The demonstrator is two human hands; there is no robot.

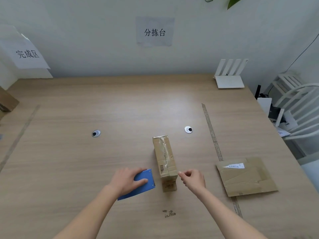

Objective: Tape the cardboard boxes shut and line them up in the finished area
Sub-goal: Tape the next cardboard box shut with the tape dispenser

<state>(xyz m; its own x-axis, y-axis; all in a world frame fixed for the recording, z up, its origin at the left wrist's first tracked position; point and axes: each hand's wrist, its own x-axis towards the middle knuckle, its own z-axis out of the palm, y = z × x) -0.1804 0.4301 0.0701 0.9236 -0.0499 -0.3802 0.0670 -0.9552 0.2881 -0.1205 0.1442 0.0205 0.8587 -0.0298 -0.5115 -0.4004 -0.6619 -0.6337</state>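
A wide, pale wood-grain table (86,169) fills the view and runs up to a plain white wall (103,54). Between the hands stands a narrow brown cardboard box (165,156) on edge, clear tape along its top seam, reaching away from the person. The left hand (126,181) grips a flat blue tape dispenser (140,184) just left of the box. The right hand (193,178), fingers curled with thumb and forefinger pinched together, sits at the box's near right corner; whether it holds tape I cannot tell. Right of that hand lies a flattened brown cardboard sheet (246,176) over a strip of tape marking the table (212,131). Beyond the hands, two round cable grommets (96,133) sit in the tabletop. Far left of the left hand, a paper sign (27,53) hangs above another brown box (6,100) at the table's edge.
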